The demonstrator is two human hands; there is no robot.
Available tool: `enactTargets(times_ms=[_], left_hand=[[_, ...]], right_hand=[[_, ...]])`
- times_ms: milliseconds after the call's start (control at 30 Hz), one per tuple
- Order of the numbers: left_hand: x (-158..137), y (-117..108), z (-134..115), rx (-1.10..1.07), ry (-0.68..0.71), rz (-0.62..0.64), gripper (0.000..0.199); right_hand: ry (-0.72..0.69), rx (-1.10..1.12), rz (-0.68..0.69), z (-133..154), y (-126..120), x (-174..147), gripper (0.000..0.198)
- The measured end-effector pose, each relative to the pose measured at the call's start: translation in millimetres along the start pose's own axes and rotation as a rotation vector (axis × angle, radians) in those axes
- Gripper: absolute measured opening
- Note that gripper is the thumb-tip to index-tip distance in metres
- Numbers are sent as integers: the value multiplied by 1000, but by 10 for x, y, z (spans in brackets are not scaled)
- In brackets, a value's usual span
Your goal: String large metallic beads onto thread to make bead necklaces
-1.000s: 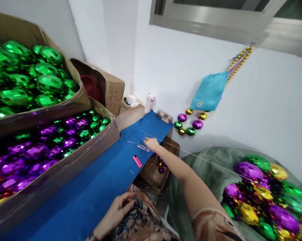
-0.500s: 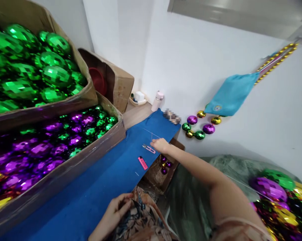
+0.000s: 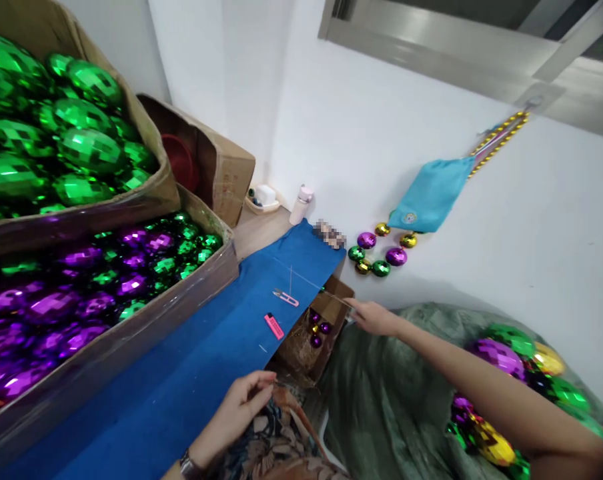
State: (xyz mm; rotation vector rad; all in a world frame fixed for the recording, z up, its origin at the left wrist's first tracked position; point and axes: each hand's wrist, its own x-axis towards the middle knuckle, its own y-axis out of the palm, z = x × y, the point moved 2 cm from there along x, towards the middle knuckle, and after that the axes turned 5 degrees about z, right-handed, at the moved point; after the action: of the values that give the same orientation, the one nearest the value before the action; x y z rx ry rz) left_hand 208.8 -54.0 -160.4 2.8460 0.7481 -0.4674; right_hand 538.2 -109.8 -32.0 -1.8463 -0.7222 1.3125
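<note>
My right hand [image 3: 374, 317] is held out past the table edge, its fingers pinched on a thin string [image 3: 309, 278] that stretches back over the blue cloth. Low in the view, my left hand [image 3: 241, 403] hovers over my lap beside the table, fingers loosely curled with a gap between thumb and forefinger; I see nothing in it. Pink thread snips [image 3: 286, 298] lie on the cloth, a thin needle-like piece [image 3: 290, 280] next to them. Closer to me is a pink lighter [image 3: 274, 327], and a short white bit of string [image 3: 263, 348] lies below it.
Cardboard boxes of green balls [image 3: 91, 150] and purple and green beads [image 3: 56, 300] line the blue-covered table's [image 3: 181, 360] left. A bottle [image 3: 301, 205] stands at the back. Below the edge sits an open box [image 3: 326, 353]; a green sack [image 3: 381, 380] with large beads is at right.
My right hand has moved right, from above the snips to beyond the table edge, drawing the string with it. My left hand stays near my lap, its fingers slightly more spread. The view has shifted.
</note>
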Motion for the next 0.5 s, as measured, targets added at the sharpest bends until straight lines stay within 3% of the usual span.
enactTargets(times_ms=[33,133,200,300,400,500], left_hand=[[37,36,-48,-38,10,4,46],[198,210,-270,-278,36,21,50],[339,362,-484,-491,98,51,56],[536,554,-809,-770,256,107,49],[624,629,-972,-948,302,115,28],[595,565,-999,-922,217,75,21]], right_hand=[[-42,53,-51,209,-68,21,46],[-385,576,-287,983,-364,168,46],[-453,802,-286,1468,-533,319,44],[-466,956,-182,2014,-717,522,45],[-516,965,-98,2210,-872,622,43],[-589,884,-72,1970,-971,583,45]])
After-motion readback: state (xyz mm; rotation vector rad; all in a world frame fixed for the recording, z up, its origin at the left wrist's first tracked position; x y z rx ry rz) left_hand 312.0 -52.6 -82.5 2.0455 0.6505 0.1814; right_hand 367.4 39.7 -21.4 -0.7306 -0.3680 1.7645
